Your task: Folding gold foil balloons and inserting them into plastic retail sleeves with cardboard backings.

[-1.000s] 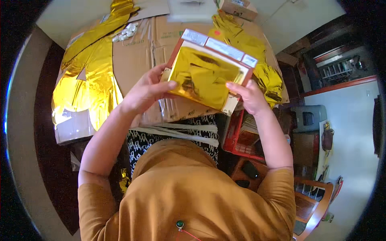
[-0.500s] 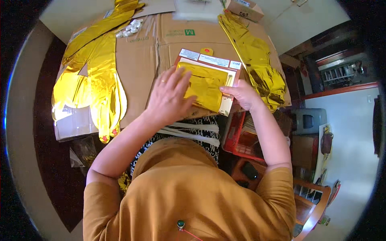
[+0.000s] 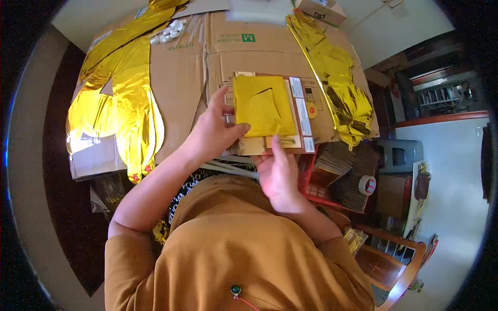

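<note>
A square of folded gold foil point(image 3: 263, 106) lies on a printed card point(image 3: 302, 111) with a brown edge and white label panels. My left hand point(image 3: 212, 129) grips the left side, its thumb on the foil's lower corner and its fingers at the card's edge. From below, my right hand point(image 3: 281, 173) holds the card's near edge, thumb on top and the other fingers underneath. A small gold tab with a red dot point(image 3: 312, 110) sticks out past the labels. Large flat gold foil balloons point(image 3: 132, 88) are spread on the cardboard at the left.
Flattened cardboard point(image 3: 179, 88) covers the work surface. Another gold foil piece point(image 3: 340, 78) lies at the right, a small box point(image 3: 321, 11) behind it. Small white pieces point(image 3: 170, 32) sit at the far left. Beside me stand a red crate point(image 3: 332, 199) and a tape roll point(image 3: 368, 185).
The card with the foil has turned clockwise, so its label strip now faces right instead of away. My right hand has moved from its right side to the near edge; my left hand now grips the left side.
</note>
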A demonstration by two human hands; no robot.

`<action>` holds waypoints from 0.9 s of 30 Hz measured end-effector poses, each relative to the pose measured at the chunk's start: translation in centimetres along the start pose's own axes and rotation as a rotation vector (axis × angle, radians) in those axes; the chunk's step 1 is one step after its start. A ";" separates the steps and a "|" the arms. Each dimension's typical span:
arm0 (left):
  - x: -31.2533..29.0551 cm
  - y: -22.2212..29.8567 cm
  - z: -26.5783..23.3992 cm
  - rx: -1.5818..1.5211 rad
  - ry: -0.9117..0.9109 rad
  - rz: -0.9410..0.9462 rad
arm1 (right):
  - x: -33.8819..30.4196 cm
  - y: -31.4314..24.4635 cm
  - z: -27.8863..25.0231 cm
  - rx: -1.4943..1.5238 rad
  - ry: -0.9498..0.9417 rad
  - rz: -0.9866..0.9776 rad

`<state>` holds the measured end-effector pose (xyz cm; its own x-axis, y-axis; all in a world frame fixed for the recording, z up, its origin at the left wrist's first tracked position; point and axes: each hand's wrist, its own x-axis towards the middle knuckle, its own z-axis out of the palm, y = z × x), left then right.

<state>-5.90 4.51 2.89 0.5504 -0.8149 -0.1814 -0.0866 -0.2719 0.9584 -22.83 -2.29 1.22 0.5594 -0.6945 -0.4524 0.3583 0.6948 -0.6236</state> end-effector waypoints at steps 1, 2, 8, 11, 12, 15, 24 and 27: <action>0.2 0.1 -0.1 0.033 -0.015 0.007 | -0.4 0.4 0.4 0.022 -0.069 0.058; 0.8 -0.3 -0.5 0.032 -0.024 -0.001 | -0.9 0.6 1.0 0.043 -0.137 0.117; 5.2 1.2 -5.8 0.076 -0.278 -0.012 | -1.6 -6.5 0.2 -0.805 -0.757 0.667; 6.6 2.0 -7.2 0.251 -0.345 0.038 | 1.9 -10.4 -0.7 -0.985 -0.592 0.161; 6.9 2.5 -7.3 0.286 -0.382 0.053 | 4.7 -11.8 -1.1 -1.131 -0.543 -0.134; 8.1 3.2 -7.0 0.288 -0.447 0.033 | 10.5 -13.8 -0.2 -1.452 -0.201 -0.539; 11.2 0.2 -7.7 0.098 -0.582 0.135 | 14.5 -14.4 -0.6 -1.332 -0.419 -0.019; 11.9 1.4 -7.7 0.212 -0.593 0.066 | 13.1 -15.0 -0.6 -1.313 -0.357 0.059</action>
<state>6.89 -1.65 3.74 -0.0103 -0.9619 -0.2733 -0.3009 -0.2577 0.9182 -21.32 -21.91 4.29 0.7818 -0.4454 -0.4364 -0.5296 -0.1049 -0.8417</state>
